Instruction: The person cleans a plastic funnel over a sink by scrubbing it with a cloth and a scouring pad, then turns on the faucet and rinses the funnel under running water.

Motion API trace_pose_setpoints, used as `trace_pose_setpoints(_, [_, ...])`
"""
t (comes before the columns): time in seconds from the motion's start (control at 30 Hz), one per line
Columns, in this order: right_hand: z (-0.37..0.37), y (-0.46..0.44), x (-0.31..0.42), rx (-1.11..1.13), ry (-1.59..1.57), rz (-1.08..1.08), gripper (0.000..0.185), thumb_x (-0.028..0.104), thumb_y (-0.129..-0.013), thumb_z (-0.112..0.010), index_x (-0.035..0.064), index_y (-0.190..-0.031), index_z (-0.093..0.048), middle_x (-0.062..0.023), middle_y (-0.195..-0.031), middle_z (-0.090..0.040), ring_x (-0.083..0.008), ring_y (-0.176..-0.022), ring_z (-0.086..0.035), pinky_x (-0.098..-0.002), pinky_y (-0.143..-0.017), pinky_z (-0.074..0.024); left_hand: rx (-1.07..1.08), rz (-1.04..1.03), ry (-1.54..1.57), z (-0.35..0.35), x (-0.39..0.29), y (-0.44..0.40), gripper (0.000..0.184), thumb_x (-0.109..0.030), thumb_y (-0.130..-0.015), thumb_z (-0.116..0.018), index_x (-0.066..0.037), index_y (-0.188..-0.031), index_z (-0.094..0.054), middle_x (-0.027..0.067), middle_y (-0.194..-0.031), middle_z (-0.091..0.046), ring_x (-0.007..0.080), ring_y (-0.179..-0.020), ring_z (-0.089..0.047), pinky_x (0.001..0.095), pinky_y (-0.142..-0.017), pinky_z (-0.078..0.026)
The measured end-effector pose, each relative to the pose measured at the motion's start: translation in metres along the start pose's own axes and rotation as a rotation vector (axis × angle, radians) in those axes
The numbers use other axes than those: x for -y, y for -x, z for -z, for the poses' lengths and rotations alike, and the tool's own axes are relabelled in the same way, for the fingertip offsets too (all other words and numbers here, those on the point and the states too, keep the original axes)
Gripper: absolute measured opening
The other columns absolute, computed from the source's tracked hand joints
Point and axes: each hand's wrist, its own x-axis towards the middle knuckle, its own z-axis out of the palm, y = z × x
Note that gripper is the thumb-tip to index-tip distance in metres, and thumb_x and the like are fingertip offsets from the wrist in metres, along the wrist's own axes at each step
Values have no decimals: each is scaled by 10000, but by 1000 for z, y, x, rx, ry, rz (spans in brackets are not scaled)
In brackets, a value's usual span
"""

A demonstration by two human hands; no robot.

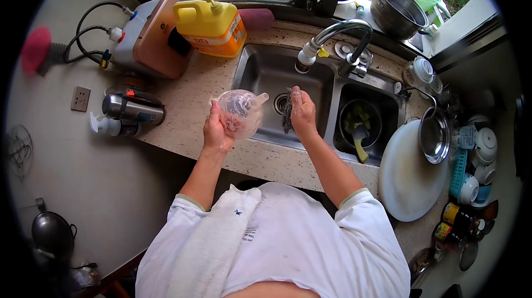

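Observation:
My left hand (pixel 215 129) is closed on a clear glass teapot (pixel 241 113) with whitish suds over it. The teapot is tilted, its short spout pointing right, and it hangs over the left rim of the large sink basin (pixel 260 71). My right hand (pixel 303 111) is above the same basin, fingers pressed together round a dark, stringy scouring pad (pixel 287 112). A gap separates the pad from the teapot. Behind my right hand the chrome faucet (pixel 354 26) arches over the basin, with no water seen running.
In the small basin sits a pot (pixel 377 123) with green scraps and a green-handled tool (pixel 360 145). A round white board (pixel 413 176) and a steel bowl (pixel 435 136) are at right. A yellow jug (pixel 213 26) and a steel thermos (pixel 130 108) stand at left.

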Motion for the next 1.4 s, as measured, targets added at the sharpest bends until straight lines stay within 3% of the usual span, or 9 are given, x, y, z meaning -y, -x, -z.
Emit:
trace_pose_setpoints(0.17, [-14, 31, 49, 34, 313, 363, 273, 179, -935, -535, -6, -1134, -565, -156, -1019, -551, -283, -871, -551, -352, -787, -458, 114, 79, 29, 1, 8, -3, 538, -449, -1006, -296, -11, -1237, -505, 128, -1210, -583, 253, -1121, -560, 410, -994, -437])
trace_pose_setpoints(0.33, [-39, 49, 45, 40, 379, 428, 315, 115, -854, -608, 15, -1148, -551, -177, -999, -558, -342, -911, -563, -387, -790, -470, -17, -23, 48, -18, 22, -10, 501, -451, -1002, -334, -24, -1169, -536, 102, -1105, -618, 222, -1013, -606, 370, -904, -492])
trace_pose_setpoints(0.5, [-61, 68, 45, -1, 437, 759, 334, 47, -800, -655, 29, -1125, -578, -157, -966, -576, -336, -902, -562, -390, -784, -472, -109, 27, 65, -14, 36, -36, 459, -447, -1001, -347, -45, -1109, -541, 96, -1021, -626, 211, -934, -619, 348, -826, -524])
trace_pose_setpoints(0.6, [-42, 43, 40, -82, 410, 723, 262, 67, -821, -636, 16, -1076, -597, -153, -948, -586, -322, -896, -567, -385, -787, -473, -140, 58, 243, -35, 28, -33, 458, -435, -1003, -341, -46, -1140, -542, 100, -1096, -620, 229, -986, -613, 366, -868, -514])
trace_pose_setpoints(0.7, [-28, -8, 38, -36, 153, 206, 183, 155, -860, -598, 23, -984, -622, -158, -940, -583, -309, -877, -573, -382, -755, -473, -265, 58, 145, -39, 22, -25, 497, -428, -1007, -314, -24, -1225, -502, 120, -1218, -582, 281, -1105, -571, 439, -971, -453])
trace_pose_setpoints(0.93, [-40, 39, 25, -87, 442, 658, 212, 141, -843, -647, 14, -995, -573, -150, -895, -540, -314, -846, -548, -373, -754, -467, -307, 109, 115, -38, 21, -32, 505, -427, -1008, -295, -27, -1229, -510, 127, -1215, -583, 283, -1132, -554, 453, -999, -422])
trace_pose_setpoints(1.07, [-26, -9, 22, -90, 452, 305, 155, 157, -823, -655, 61, -931, -597, -133, -899, -557, -340, -835, -565, -419, -705, -474, -326, 115, 118, -36, 34, -26, 492, -427, -1007, -322, -23, -1205, -519, 130, -1175, -592, 268, -1113, -562, 431, -977, -439])
trace_pose_setpoints(1.2, [-59, 54, 27, -12, 503, 785, 97, 140, -805, -646, 79, -879, -630, -119, -867, -587, -330, -818, -572, -404, -682, -478, -389, 71, -105, -56, 31, -28, 462, -425, -1006, -347, -23, -1142, -530, 121, -1091, -607, 237, -1040, -585, 382, -914, -476])
trace_pose_setpoints(1.4, [-46, -1, 33, -102, 557, 557, 128, 129, -790, -664, 86, -906, -632, -110, -913, -579, -302, -825, -561, -392, -726, -474, -186, 149, 202, -23, 47, -42, 463, -423, -1001, -365, -12, -1187, -471, 132, -1114, -582, 260, -1031, -584, 391, -921, -486])
